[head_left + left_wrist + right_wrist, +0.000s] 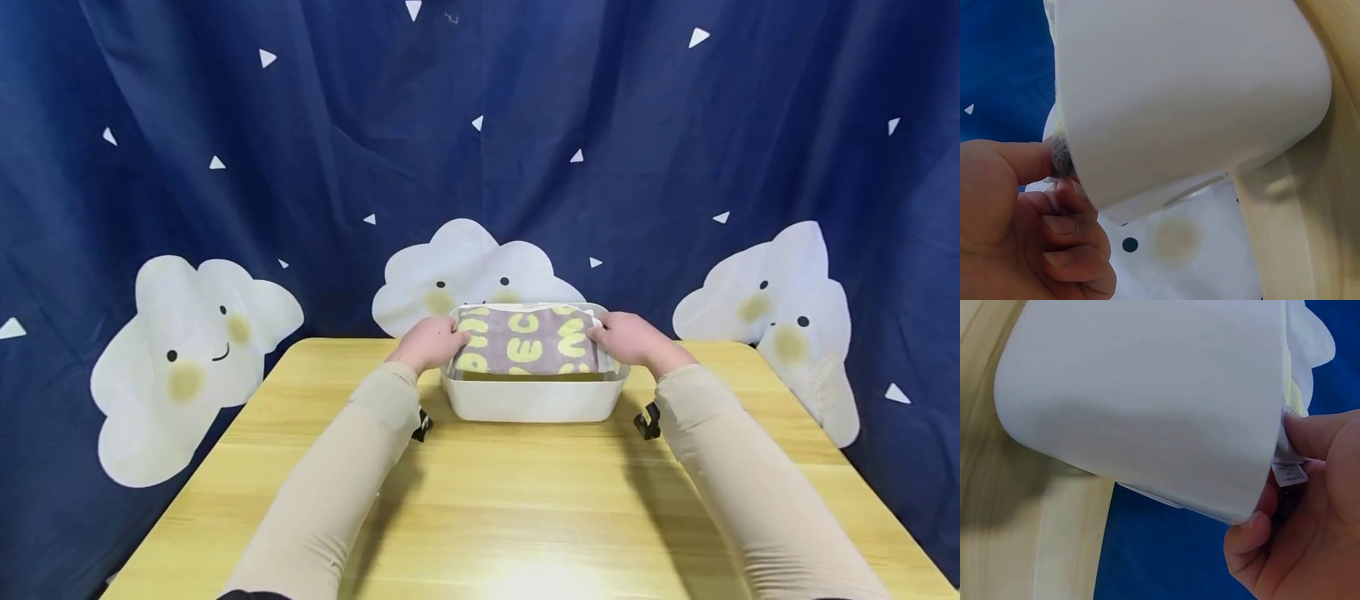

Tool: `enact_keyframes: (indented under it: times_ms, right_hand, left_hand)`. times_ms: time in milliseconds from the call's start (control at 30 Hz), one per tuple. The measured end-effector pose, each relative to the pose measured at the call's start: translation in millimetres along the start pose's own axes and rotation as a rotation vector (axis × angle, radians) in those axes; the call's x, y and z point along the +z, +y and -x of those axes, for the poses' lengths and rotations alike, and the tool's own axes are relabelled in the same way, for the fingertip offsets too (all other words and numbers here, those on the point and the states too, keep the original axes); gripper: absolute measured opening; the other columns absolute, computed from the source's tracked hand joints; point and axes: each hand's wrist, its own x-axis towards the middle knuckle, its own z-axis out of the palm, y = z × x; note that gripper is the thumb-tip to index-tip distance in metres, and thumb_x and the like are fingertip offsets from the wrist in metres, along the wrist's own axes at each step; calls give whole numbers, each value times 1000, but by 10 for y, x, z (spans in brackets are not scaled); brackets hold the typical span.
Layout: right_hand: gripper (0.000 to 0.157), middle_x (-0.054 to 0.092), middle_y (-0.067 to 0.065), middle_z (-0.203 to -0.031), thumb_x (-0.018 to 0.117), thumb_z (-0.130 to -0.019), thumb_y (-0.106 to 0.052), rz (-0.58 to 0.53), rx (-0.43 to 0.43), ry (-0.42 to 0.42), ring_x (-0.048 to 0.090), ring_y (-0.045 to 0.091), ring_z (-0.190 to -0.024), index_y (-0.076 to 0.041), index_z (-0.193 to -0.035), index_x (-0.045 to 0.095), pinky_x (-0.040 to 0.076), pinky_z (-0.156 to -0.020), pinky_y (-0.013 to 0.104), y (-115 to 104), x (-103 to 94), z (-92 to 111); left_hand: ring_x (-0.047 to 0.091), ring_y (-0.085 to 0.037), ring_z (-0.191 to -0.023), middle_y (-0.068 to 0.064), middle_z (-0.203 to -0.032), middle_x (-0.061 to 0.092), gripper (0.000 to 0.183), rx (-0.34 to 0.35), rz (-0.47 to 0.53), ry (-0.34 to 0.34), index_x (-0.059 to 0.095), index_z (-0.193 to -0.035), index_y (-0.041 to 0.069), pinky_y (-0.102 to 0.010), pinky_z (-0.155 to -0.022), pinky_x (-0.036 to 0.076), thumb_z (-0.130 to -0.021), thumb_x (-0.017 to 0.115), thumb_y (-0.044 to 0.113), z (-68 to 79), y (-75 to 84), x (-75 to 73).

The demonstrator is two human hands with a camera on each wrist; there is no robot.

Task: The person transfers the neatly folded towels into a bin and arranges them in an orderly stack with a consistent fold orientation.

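Note:
A folded purple-grey towel [523,342] with yellow letters lies across the opening of a white plastic bin [534,402], its lower edge inside the front rim. At the towel's left end my left hand [430,342] pinches it between thumb and fingers; in the left wrist view a grey bit of towel [1062,156] shows at the thumb tip. My right hand [633,337] pinches the opposite end, where a small white label [1290,474] hangs by the fingers in the right wrist view. The inside of the bin is mostly hidden by the towel.
The bin stands near the far edge of a wooden table [510,492]. Behind the table hangs a dark blue curtain [337,150] with white clouds and triangles. A black wrist camera [647,421] sits under the right cuff, another [422,425] under the left.

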Motion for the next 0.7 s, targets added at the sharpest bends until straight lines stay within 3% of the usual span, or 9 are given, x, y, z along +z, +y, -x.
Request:
enact_keyframes:
  times_ms: [167, 267, 400, 700]
  right_hand:
    - [29, 61, 16, -94, 44, -107, -24, 18, 39, 8, 57, 33, -91, 1, -103, 58, 45, -84, 50, 48, 69, -7]
    - [27, 57, 11, -84, 47, -105, -25, 19, 52, 24, 56, 29, -80, -2, -93, 56, 45, -77, 45, 63, 113, 4]
    - [27, 62, 11, -90, 50, -103, -25, 12, 70, 63, 58, 28, -83, -1, -97, 61, 47, -77, 45, 83, 144, 35]
    - [28, 66, 16, -99, 53, -100, -24, 25, 39, 104, 60, 32, -92, 0, -104, 65, 48, -84, 49, 110, 164, 118]
  left_hand:
    - [55, -23, -75, -6, -81, 57, 34, -6, 43, 9, 58, -84, 11, -36, -68, 44, -102, 57, 40, -1, -13, 100]
    - [60, -23, -87, -6, -94, 64, 34, -16, 67, 31, 64, -97, 10, -38, -78, 47, -101, 56, 42, 29, -39, 141]
    - [60, -27, -108, -8, -118, 66, 44, 1, 84, 60, 64, -121, 7, -45, -94, 47, -101, 55, 45, 41, -77, 151]
    - [57, -29, -116, -15, -126, 59, 56, 71, 43, 132, 56, -137, 2, -47, -100, 45, -100, 55, 43, 103, -227, 197]
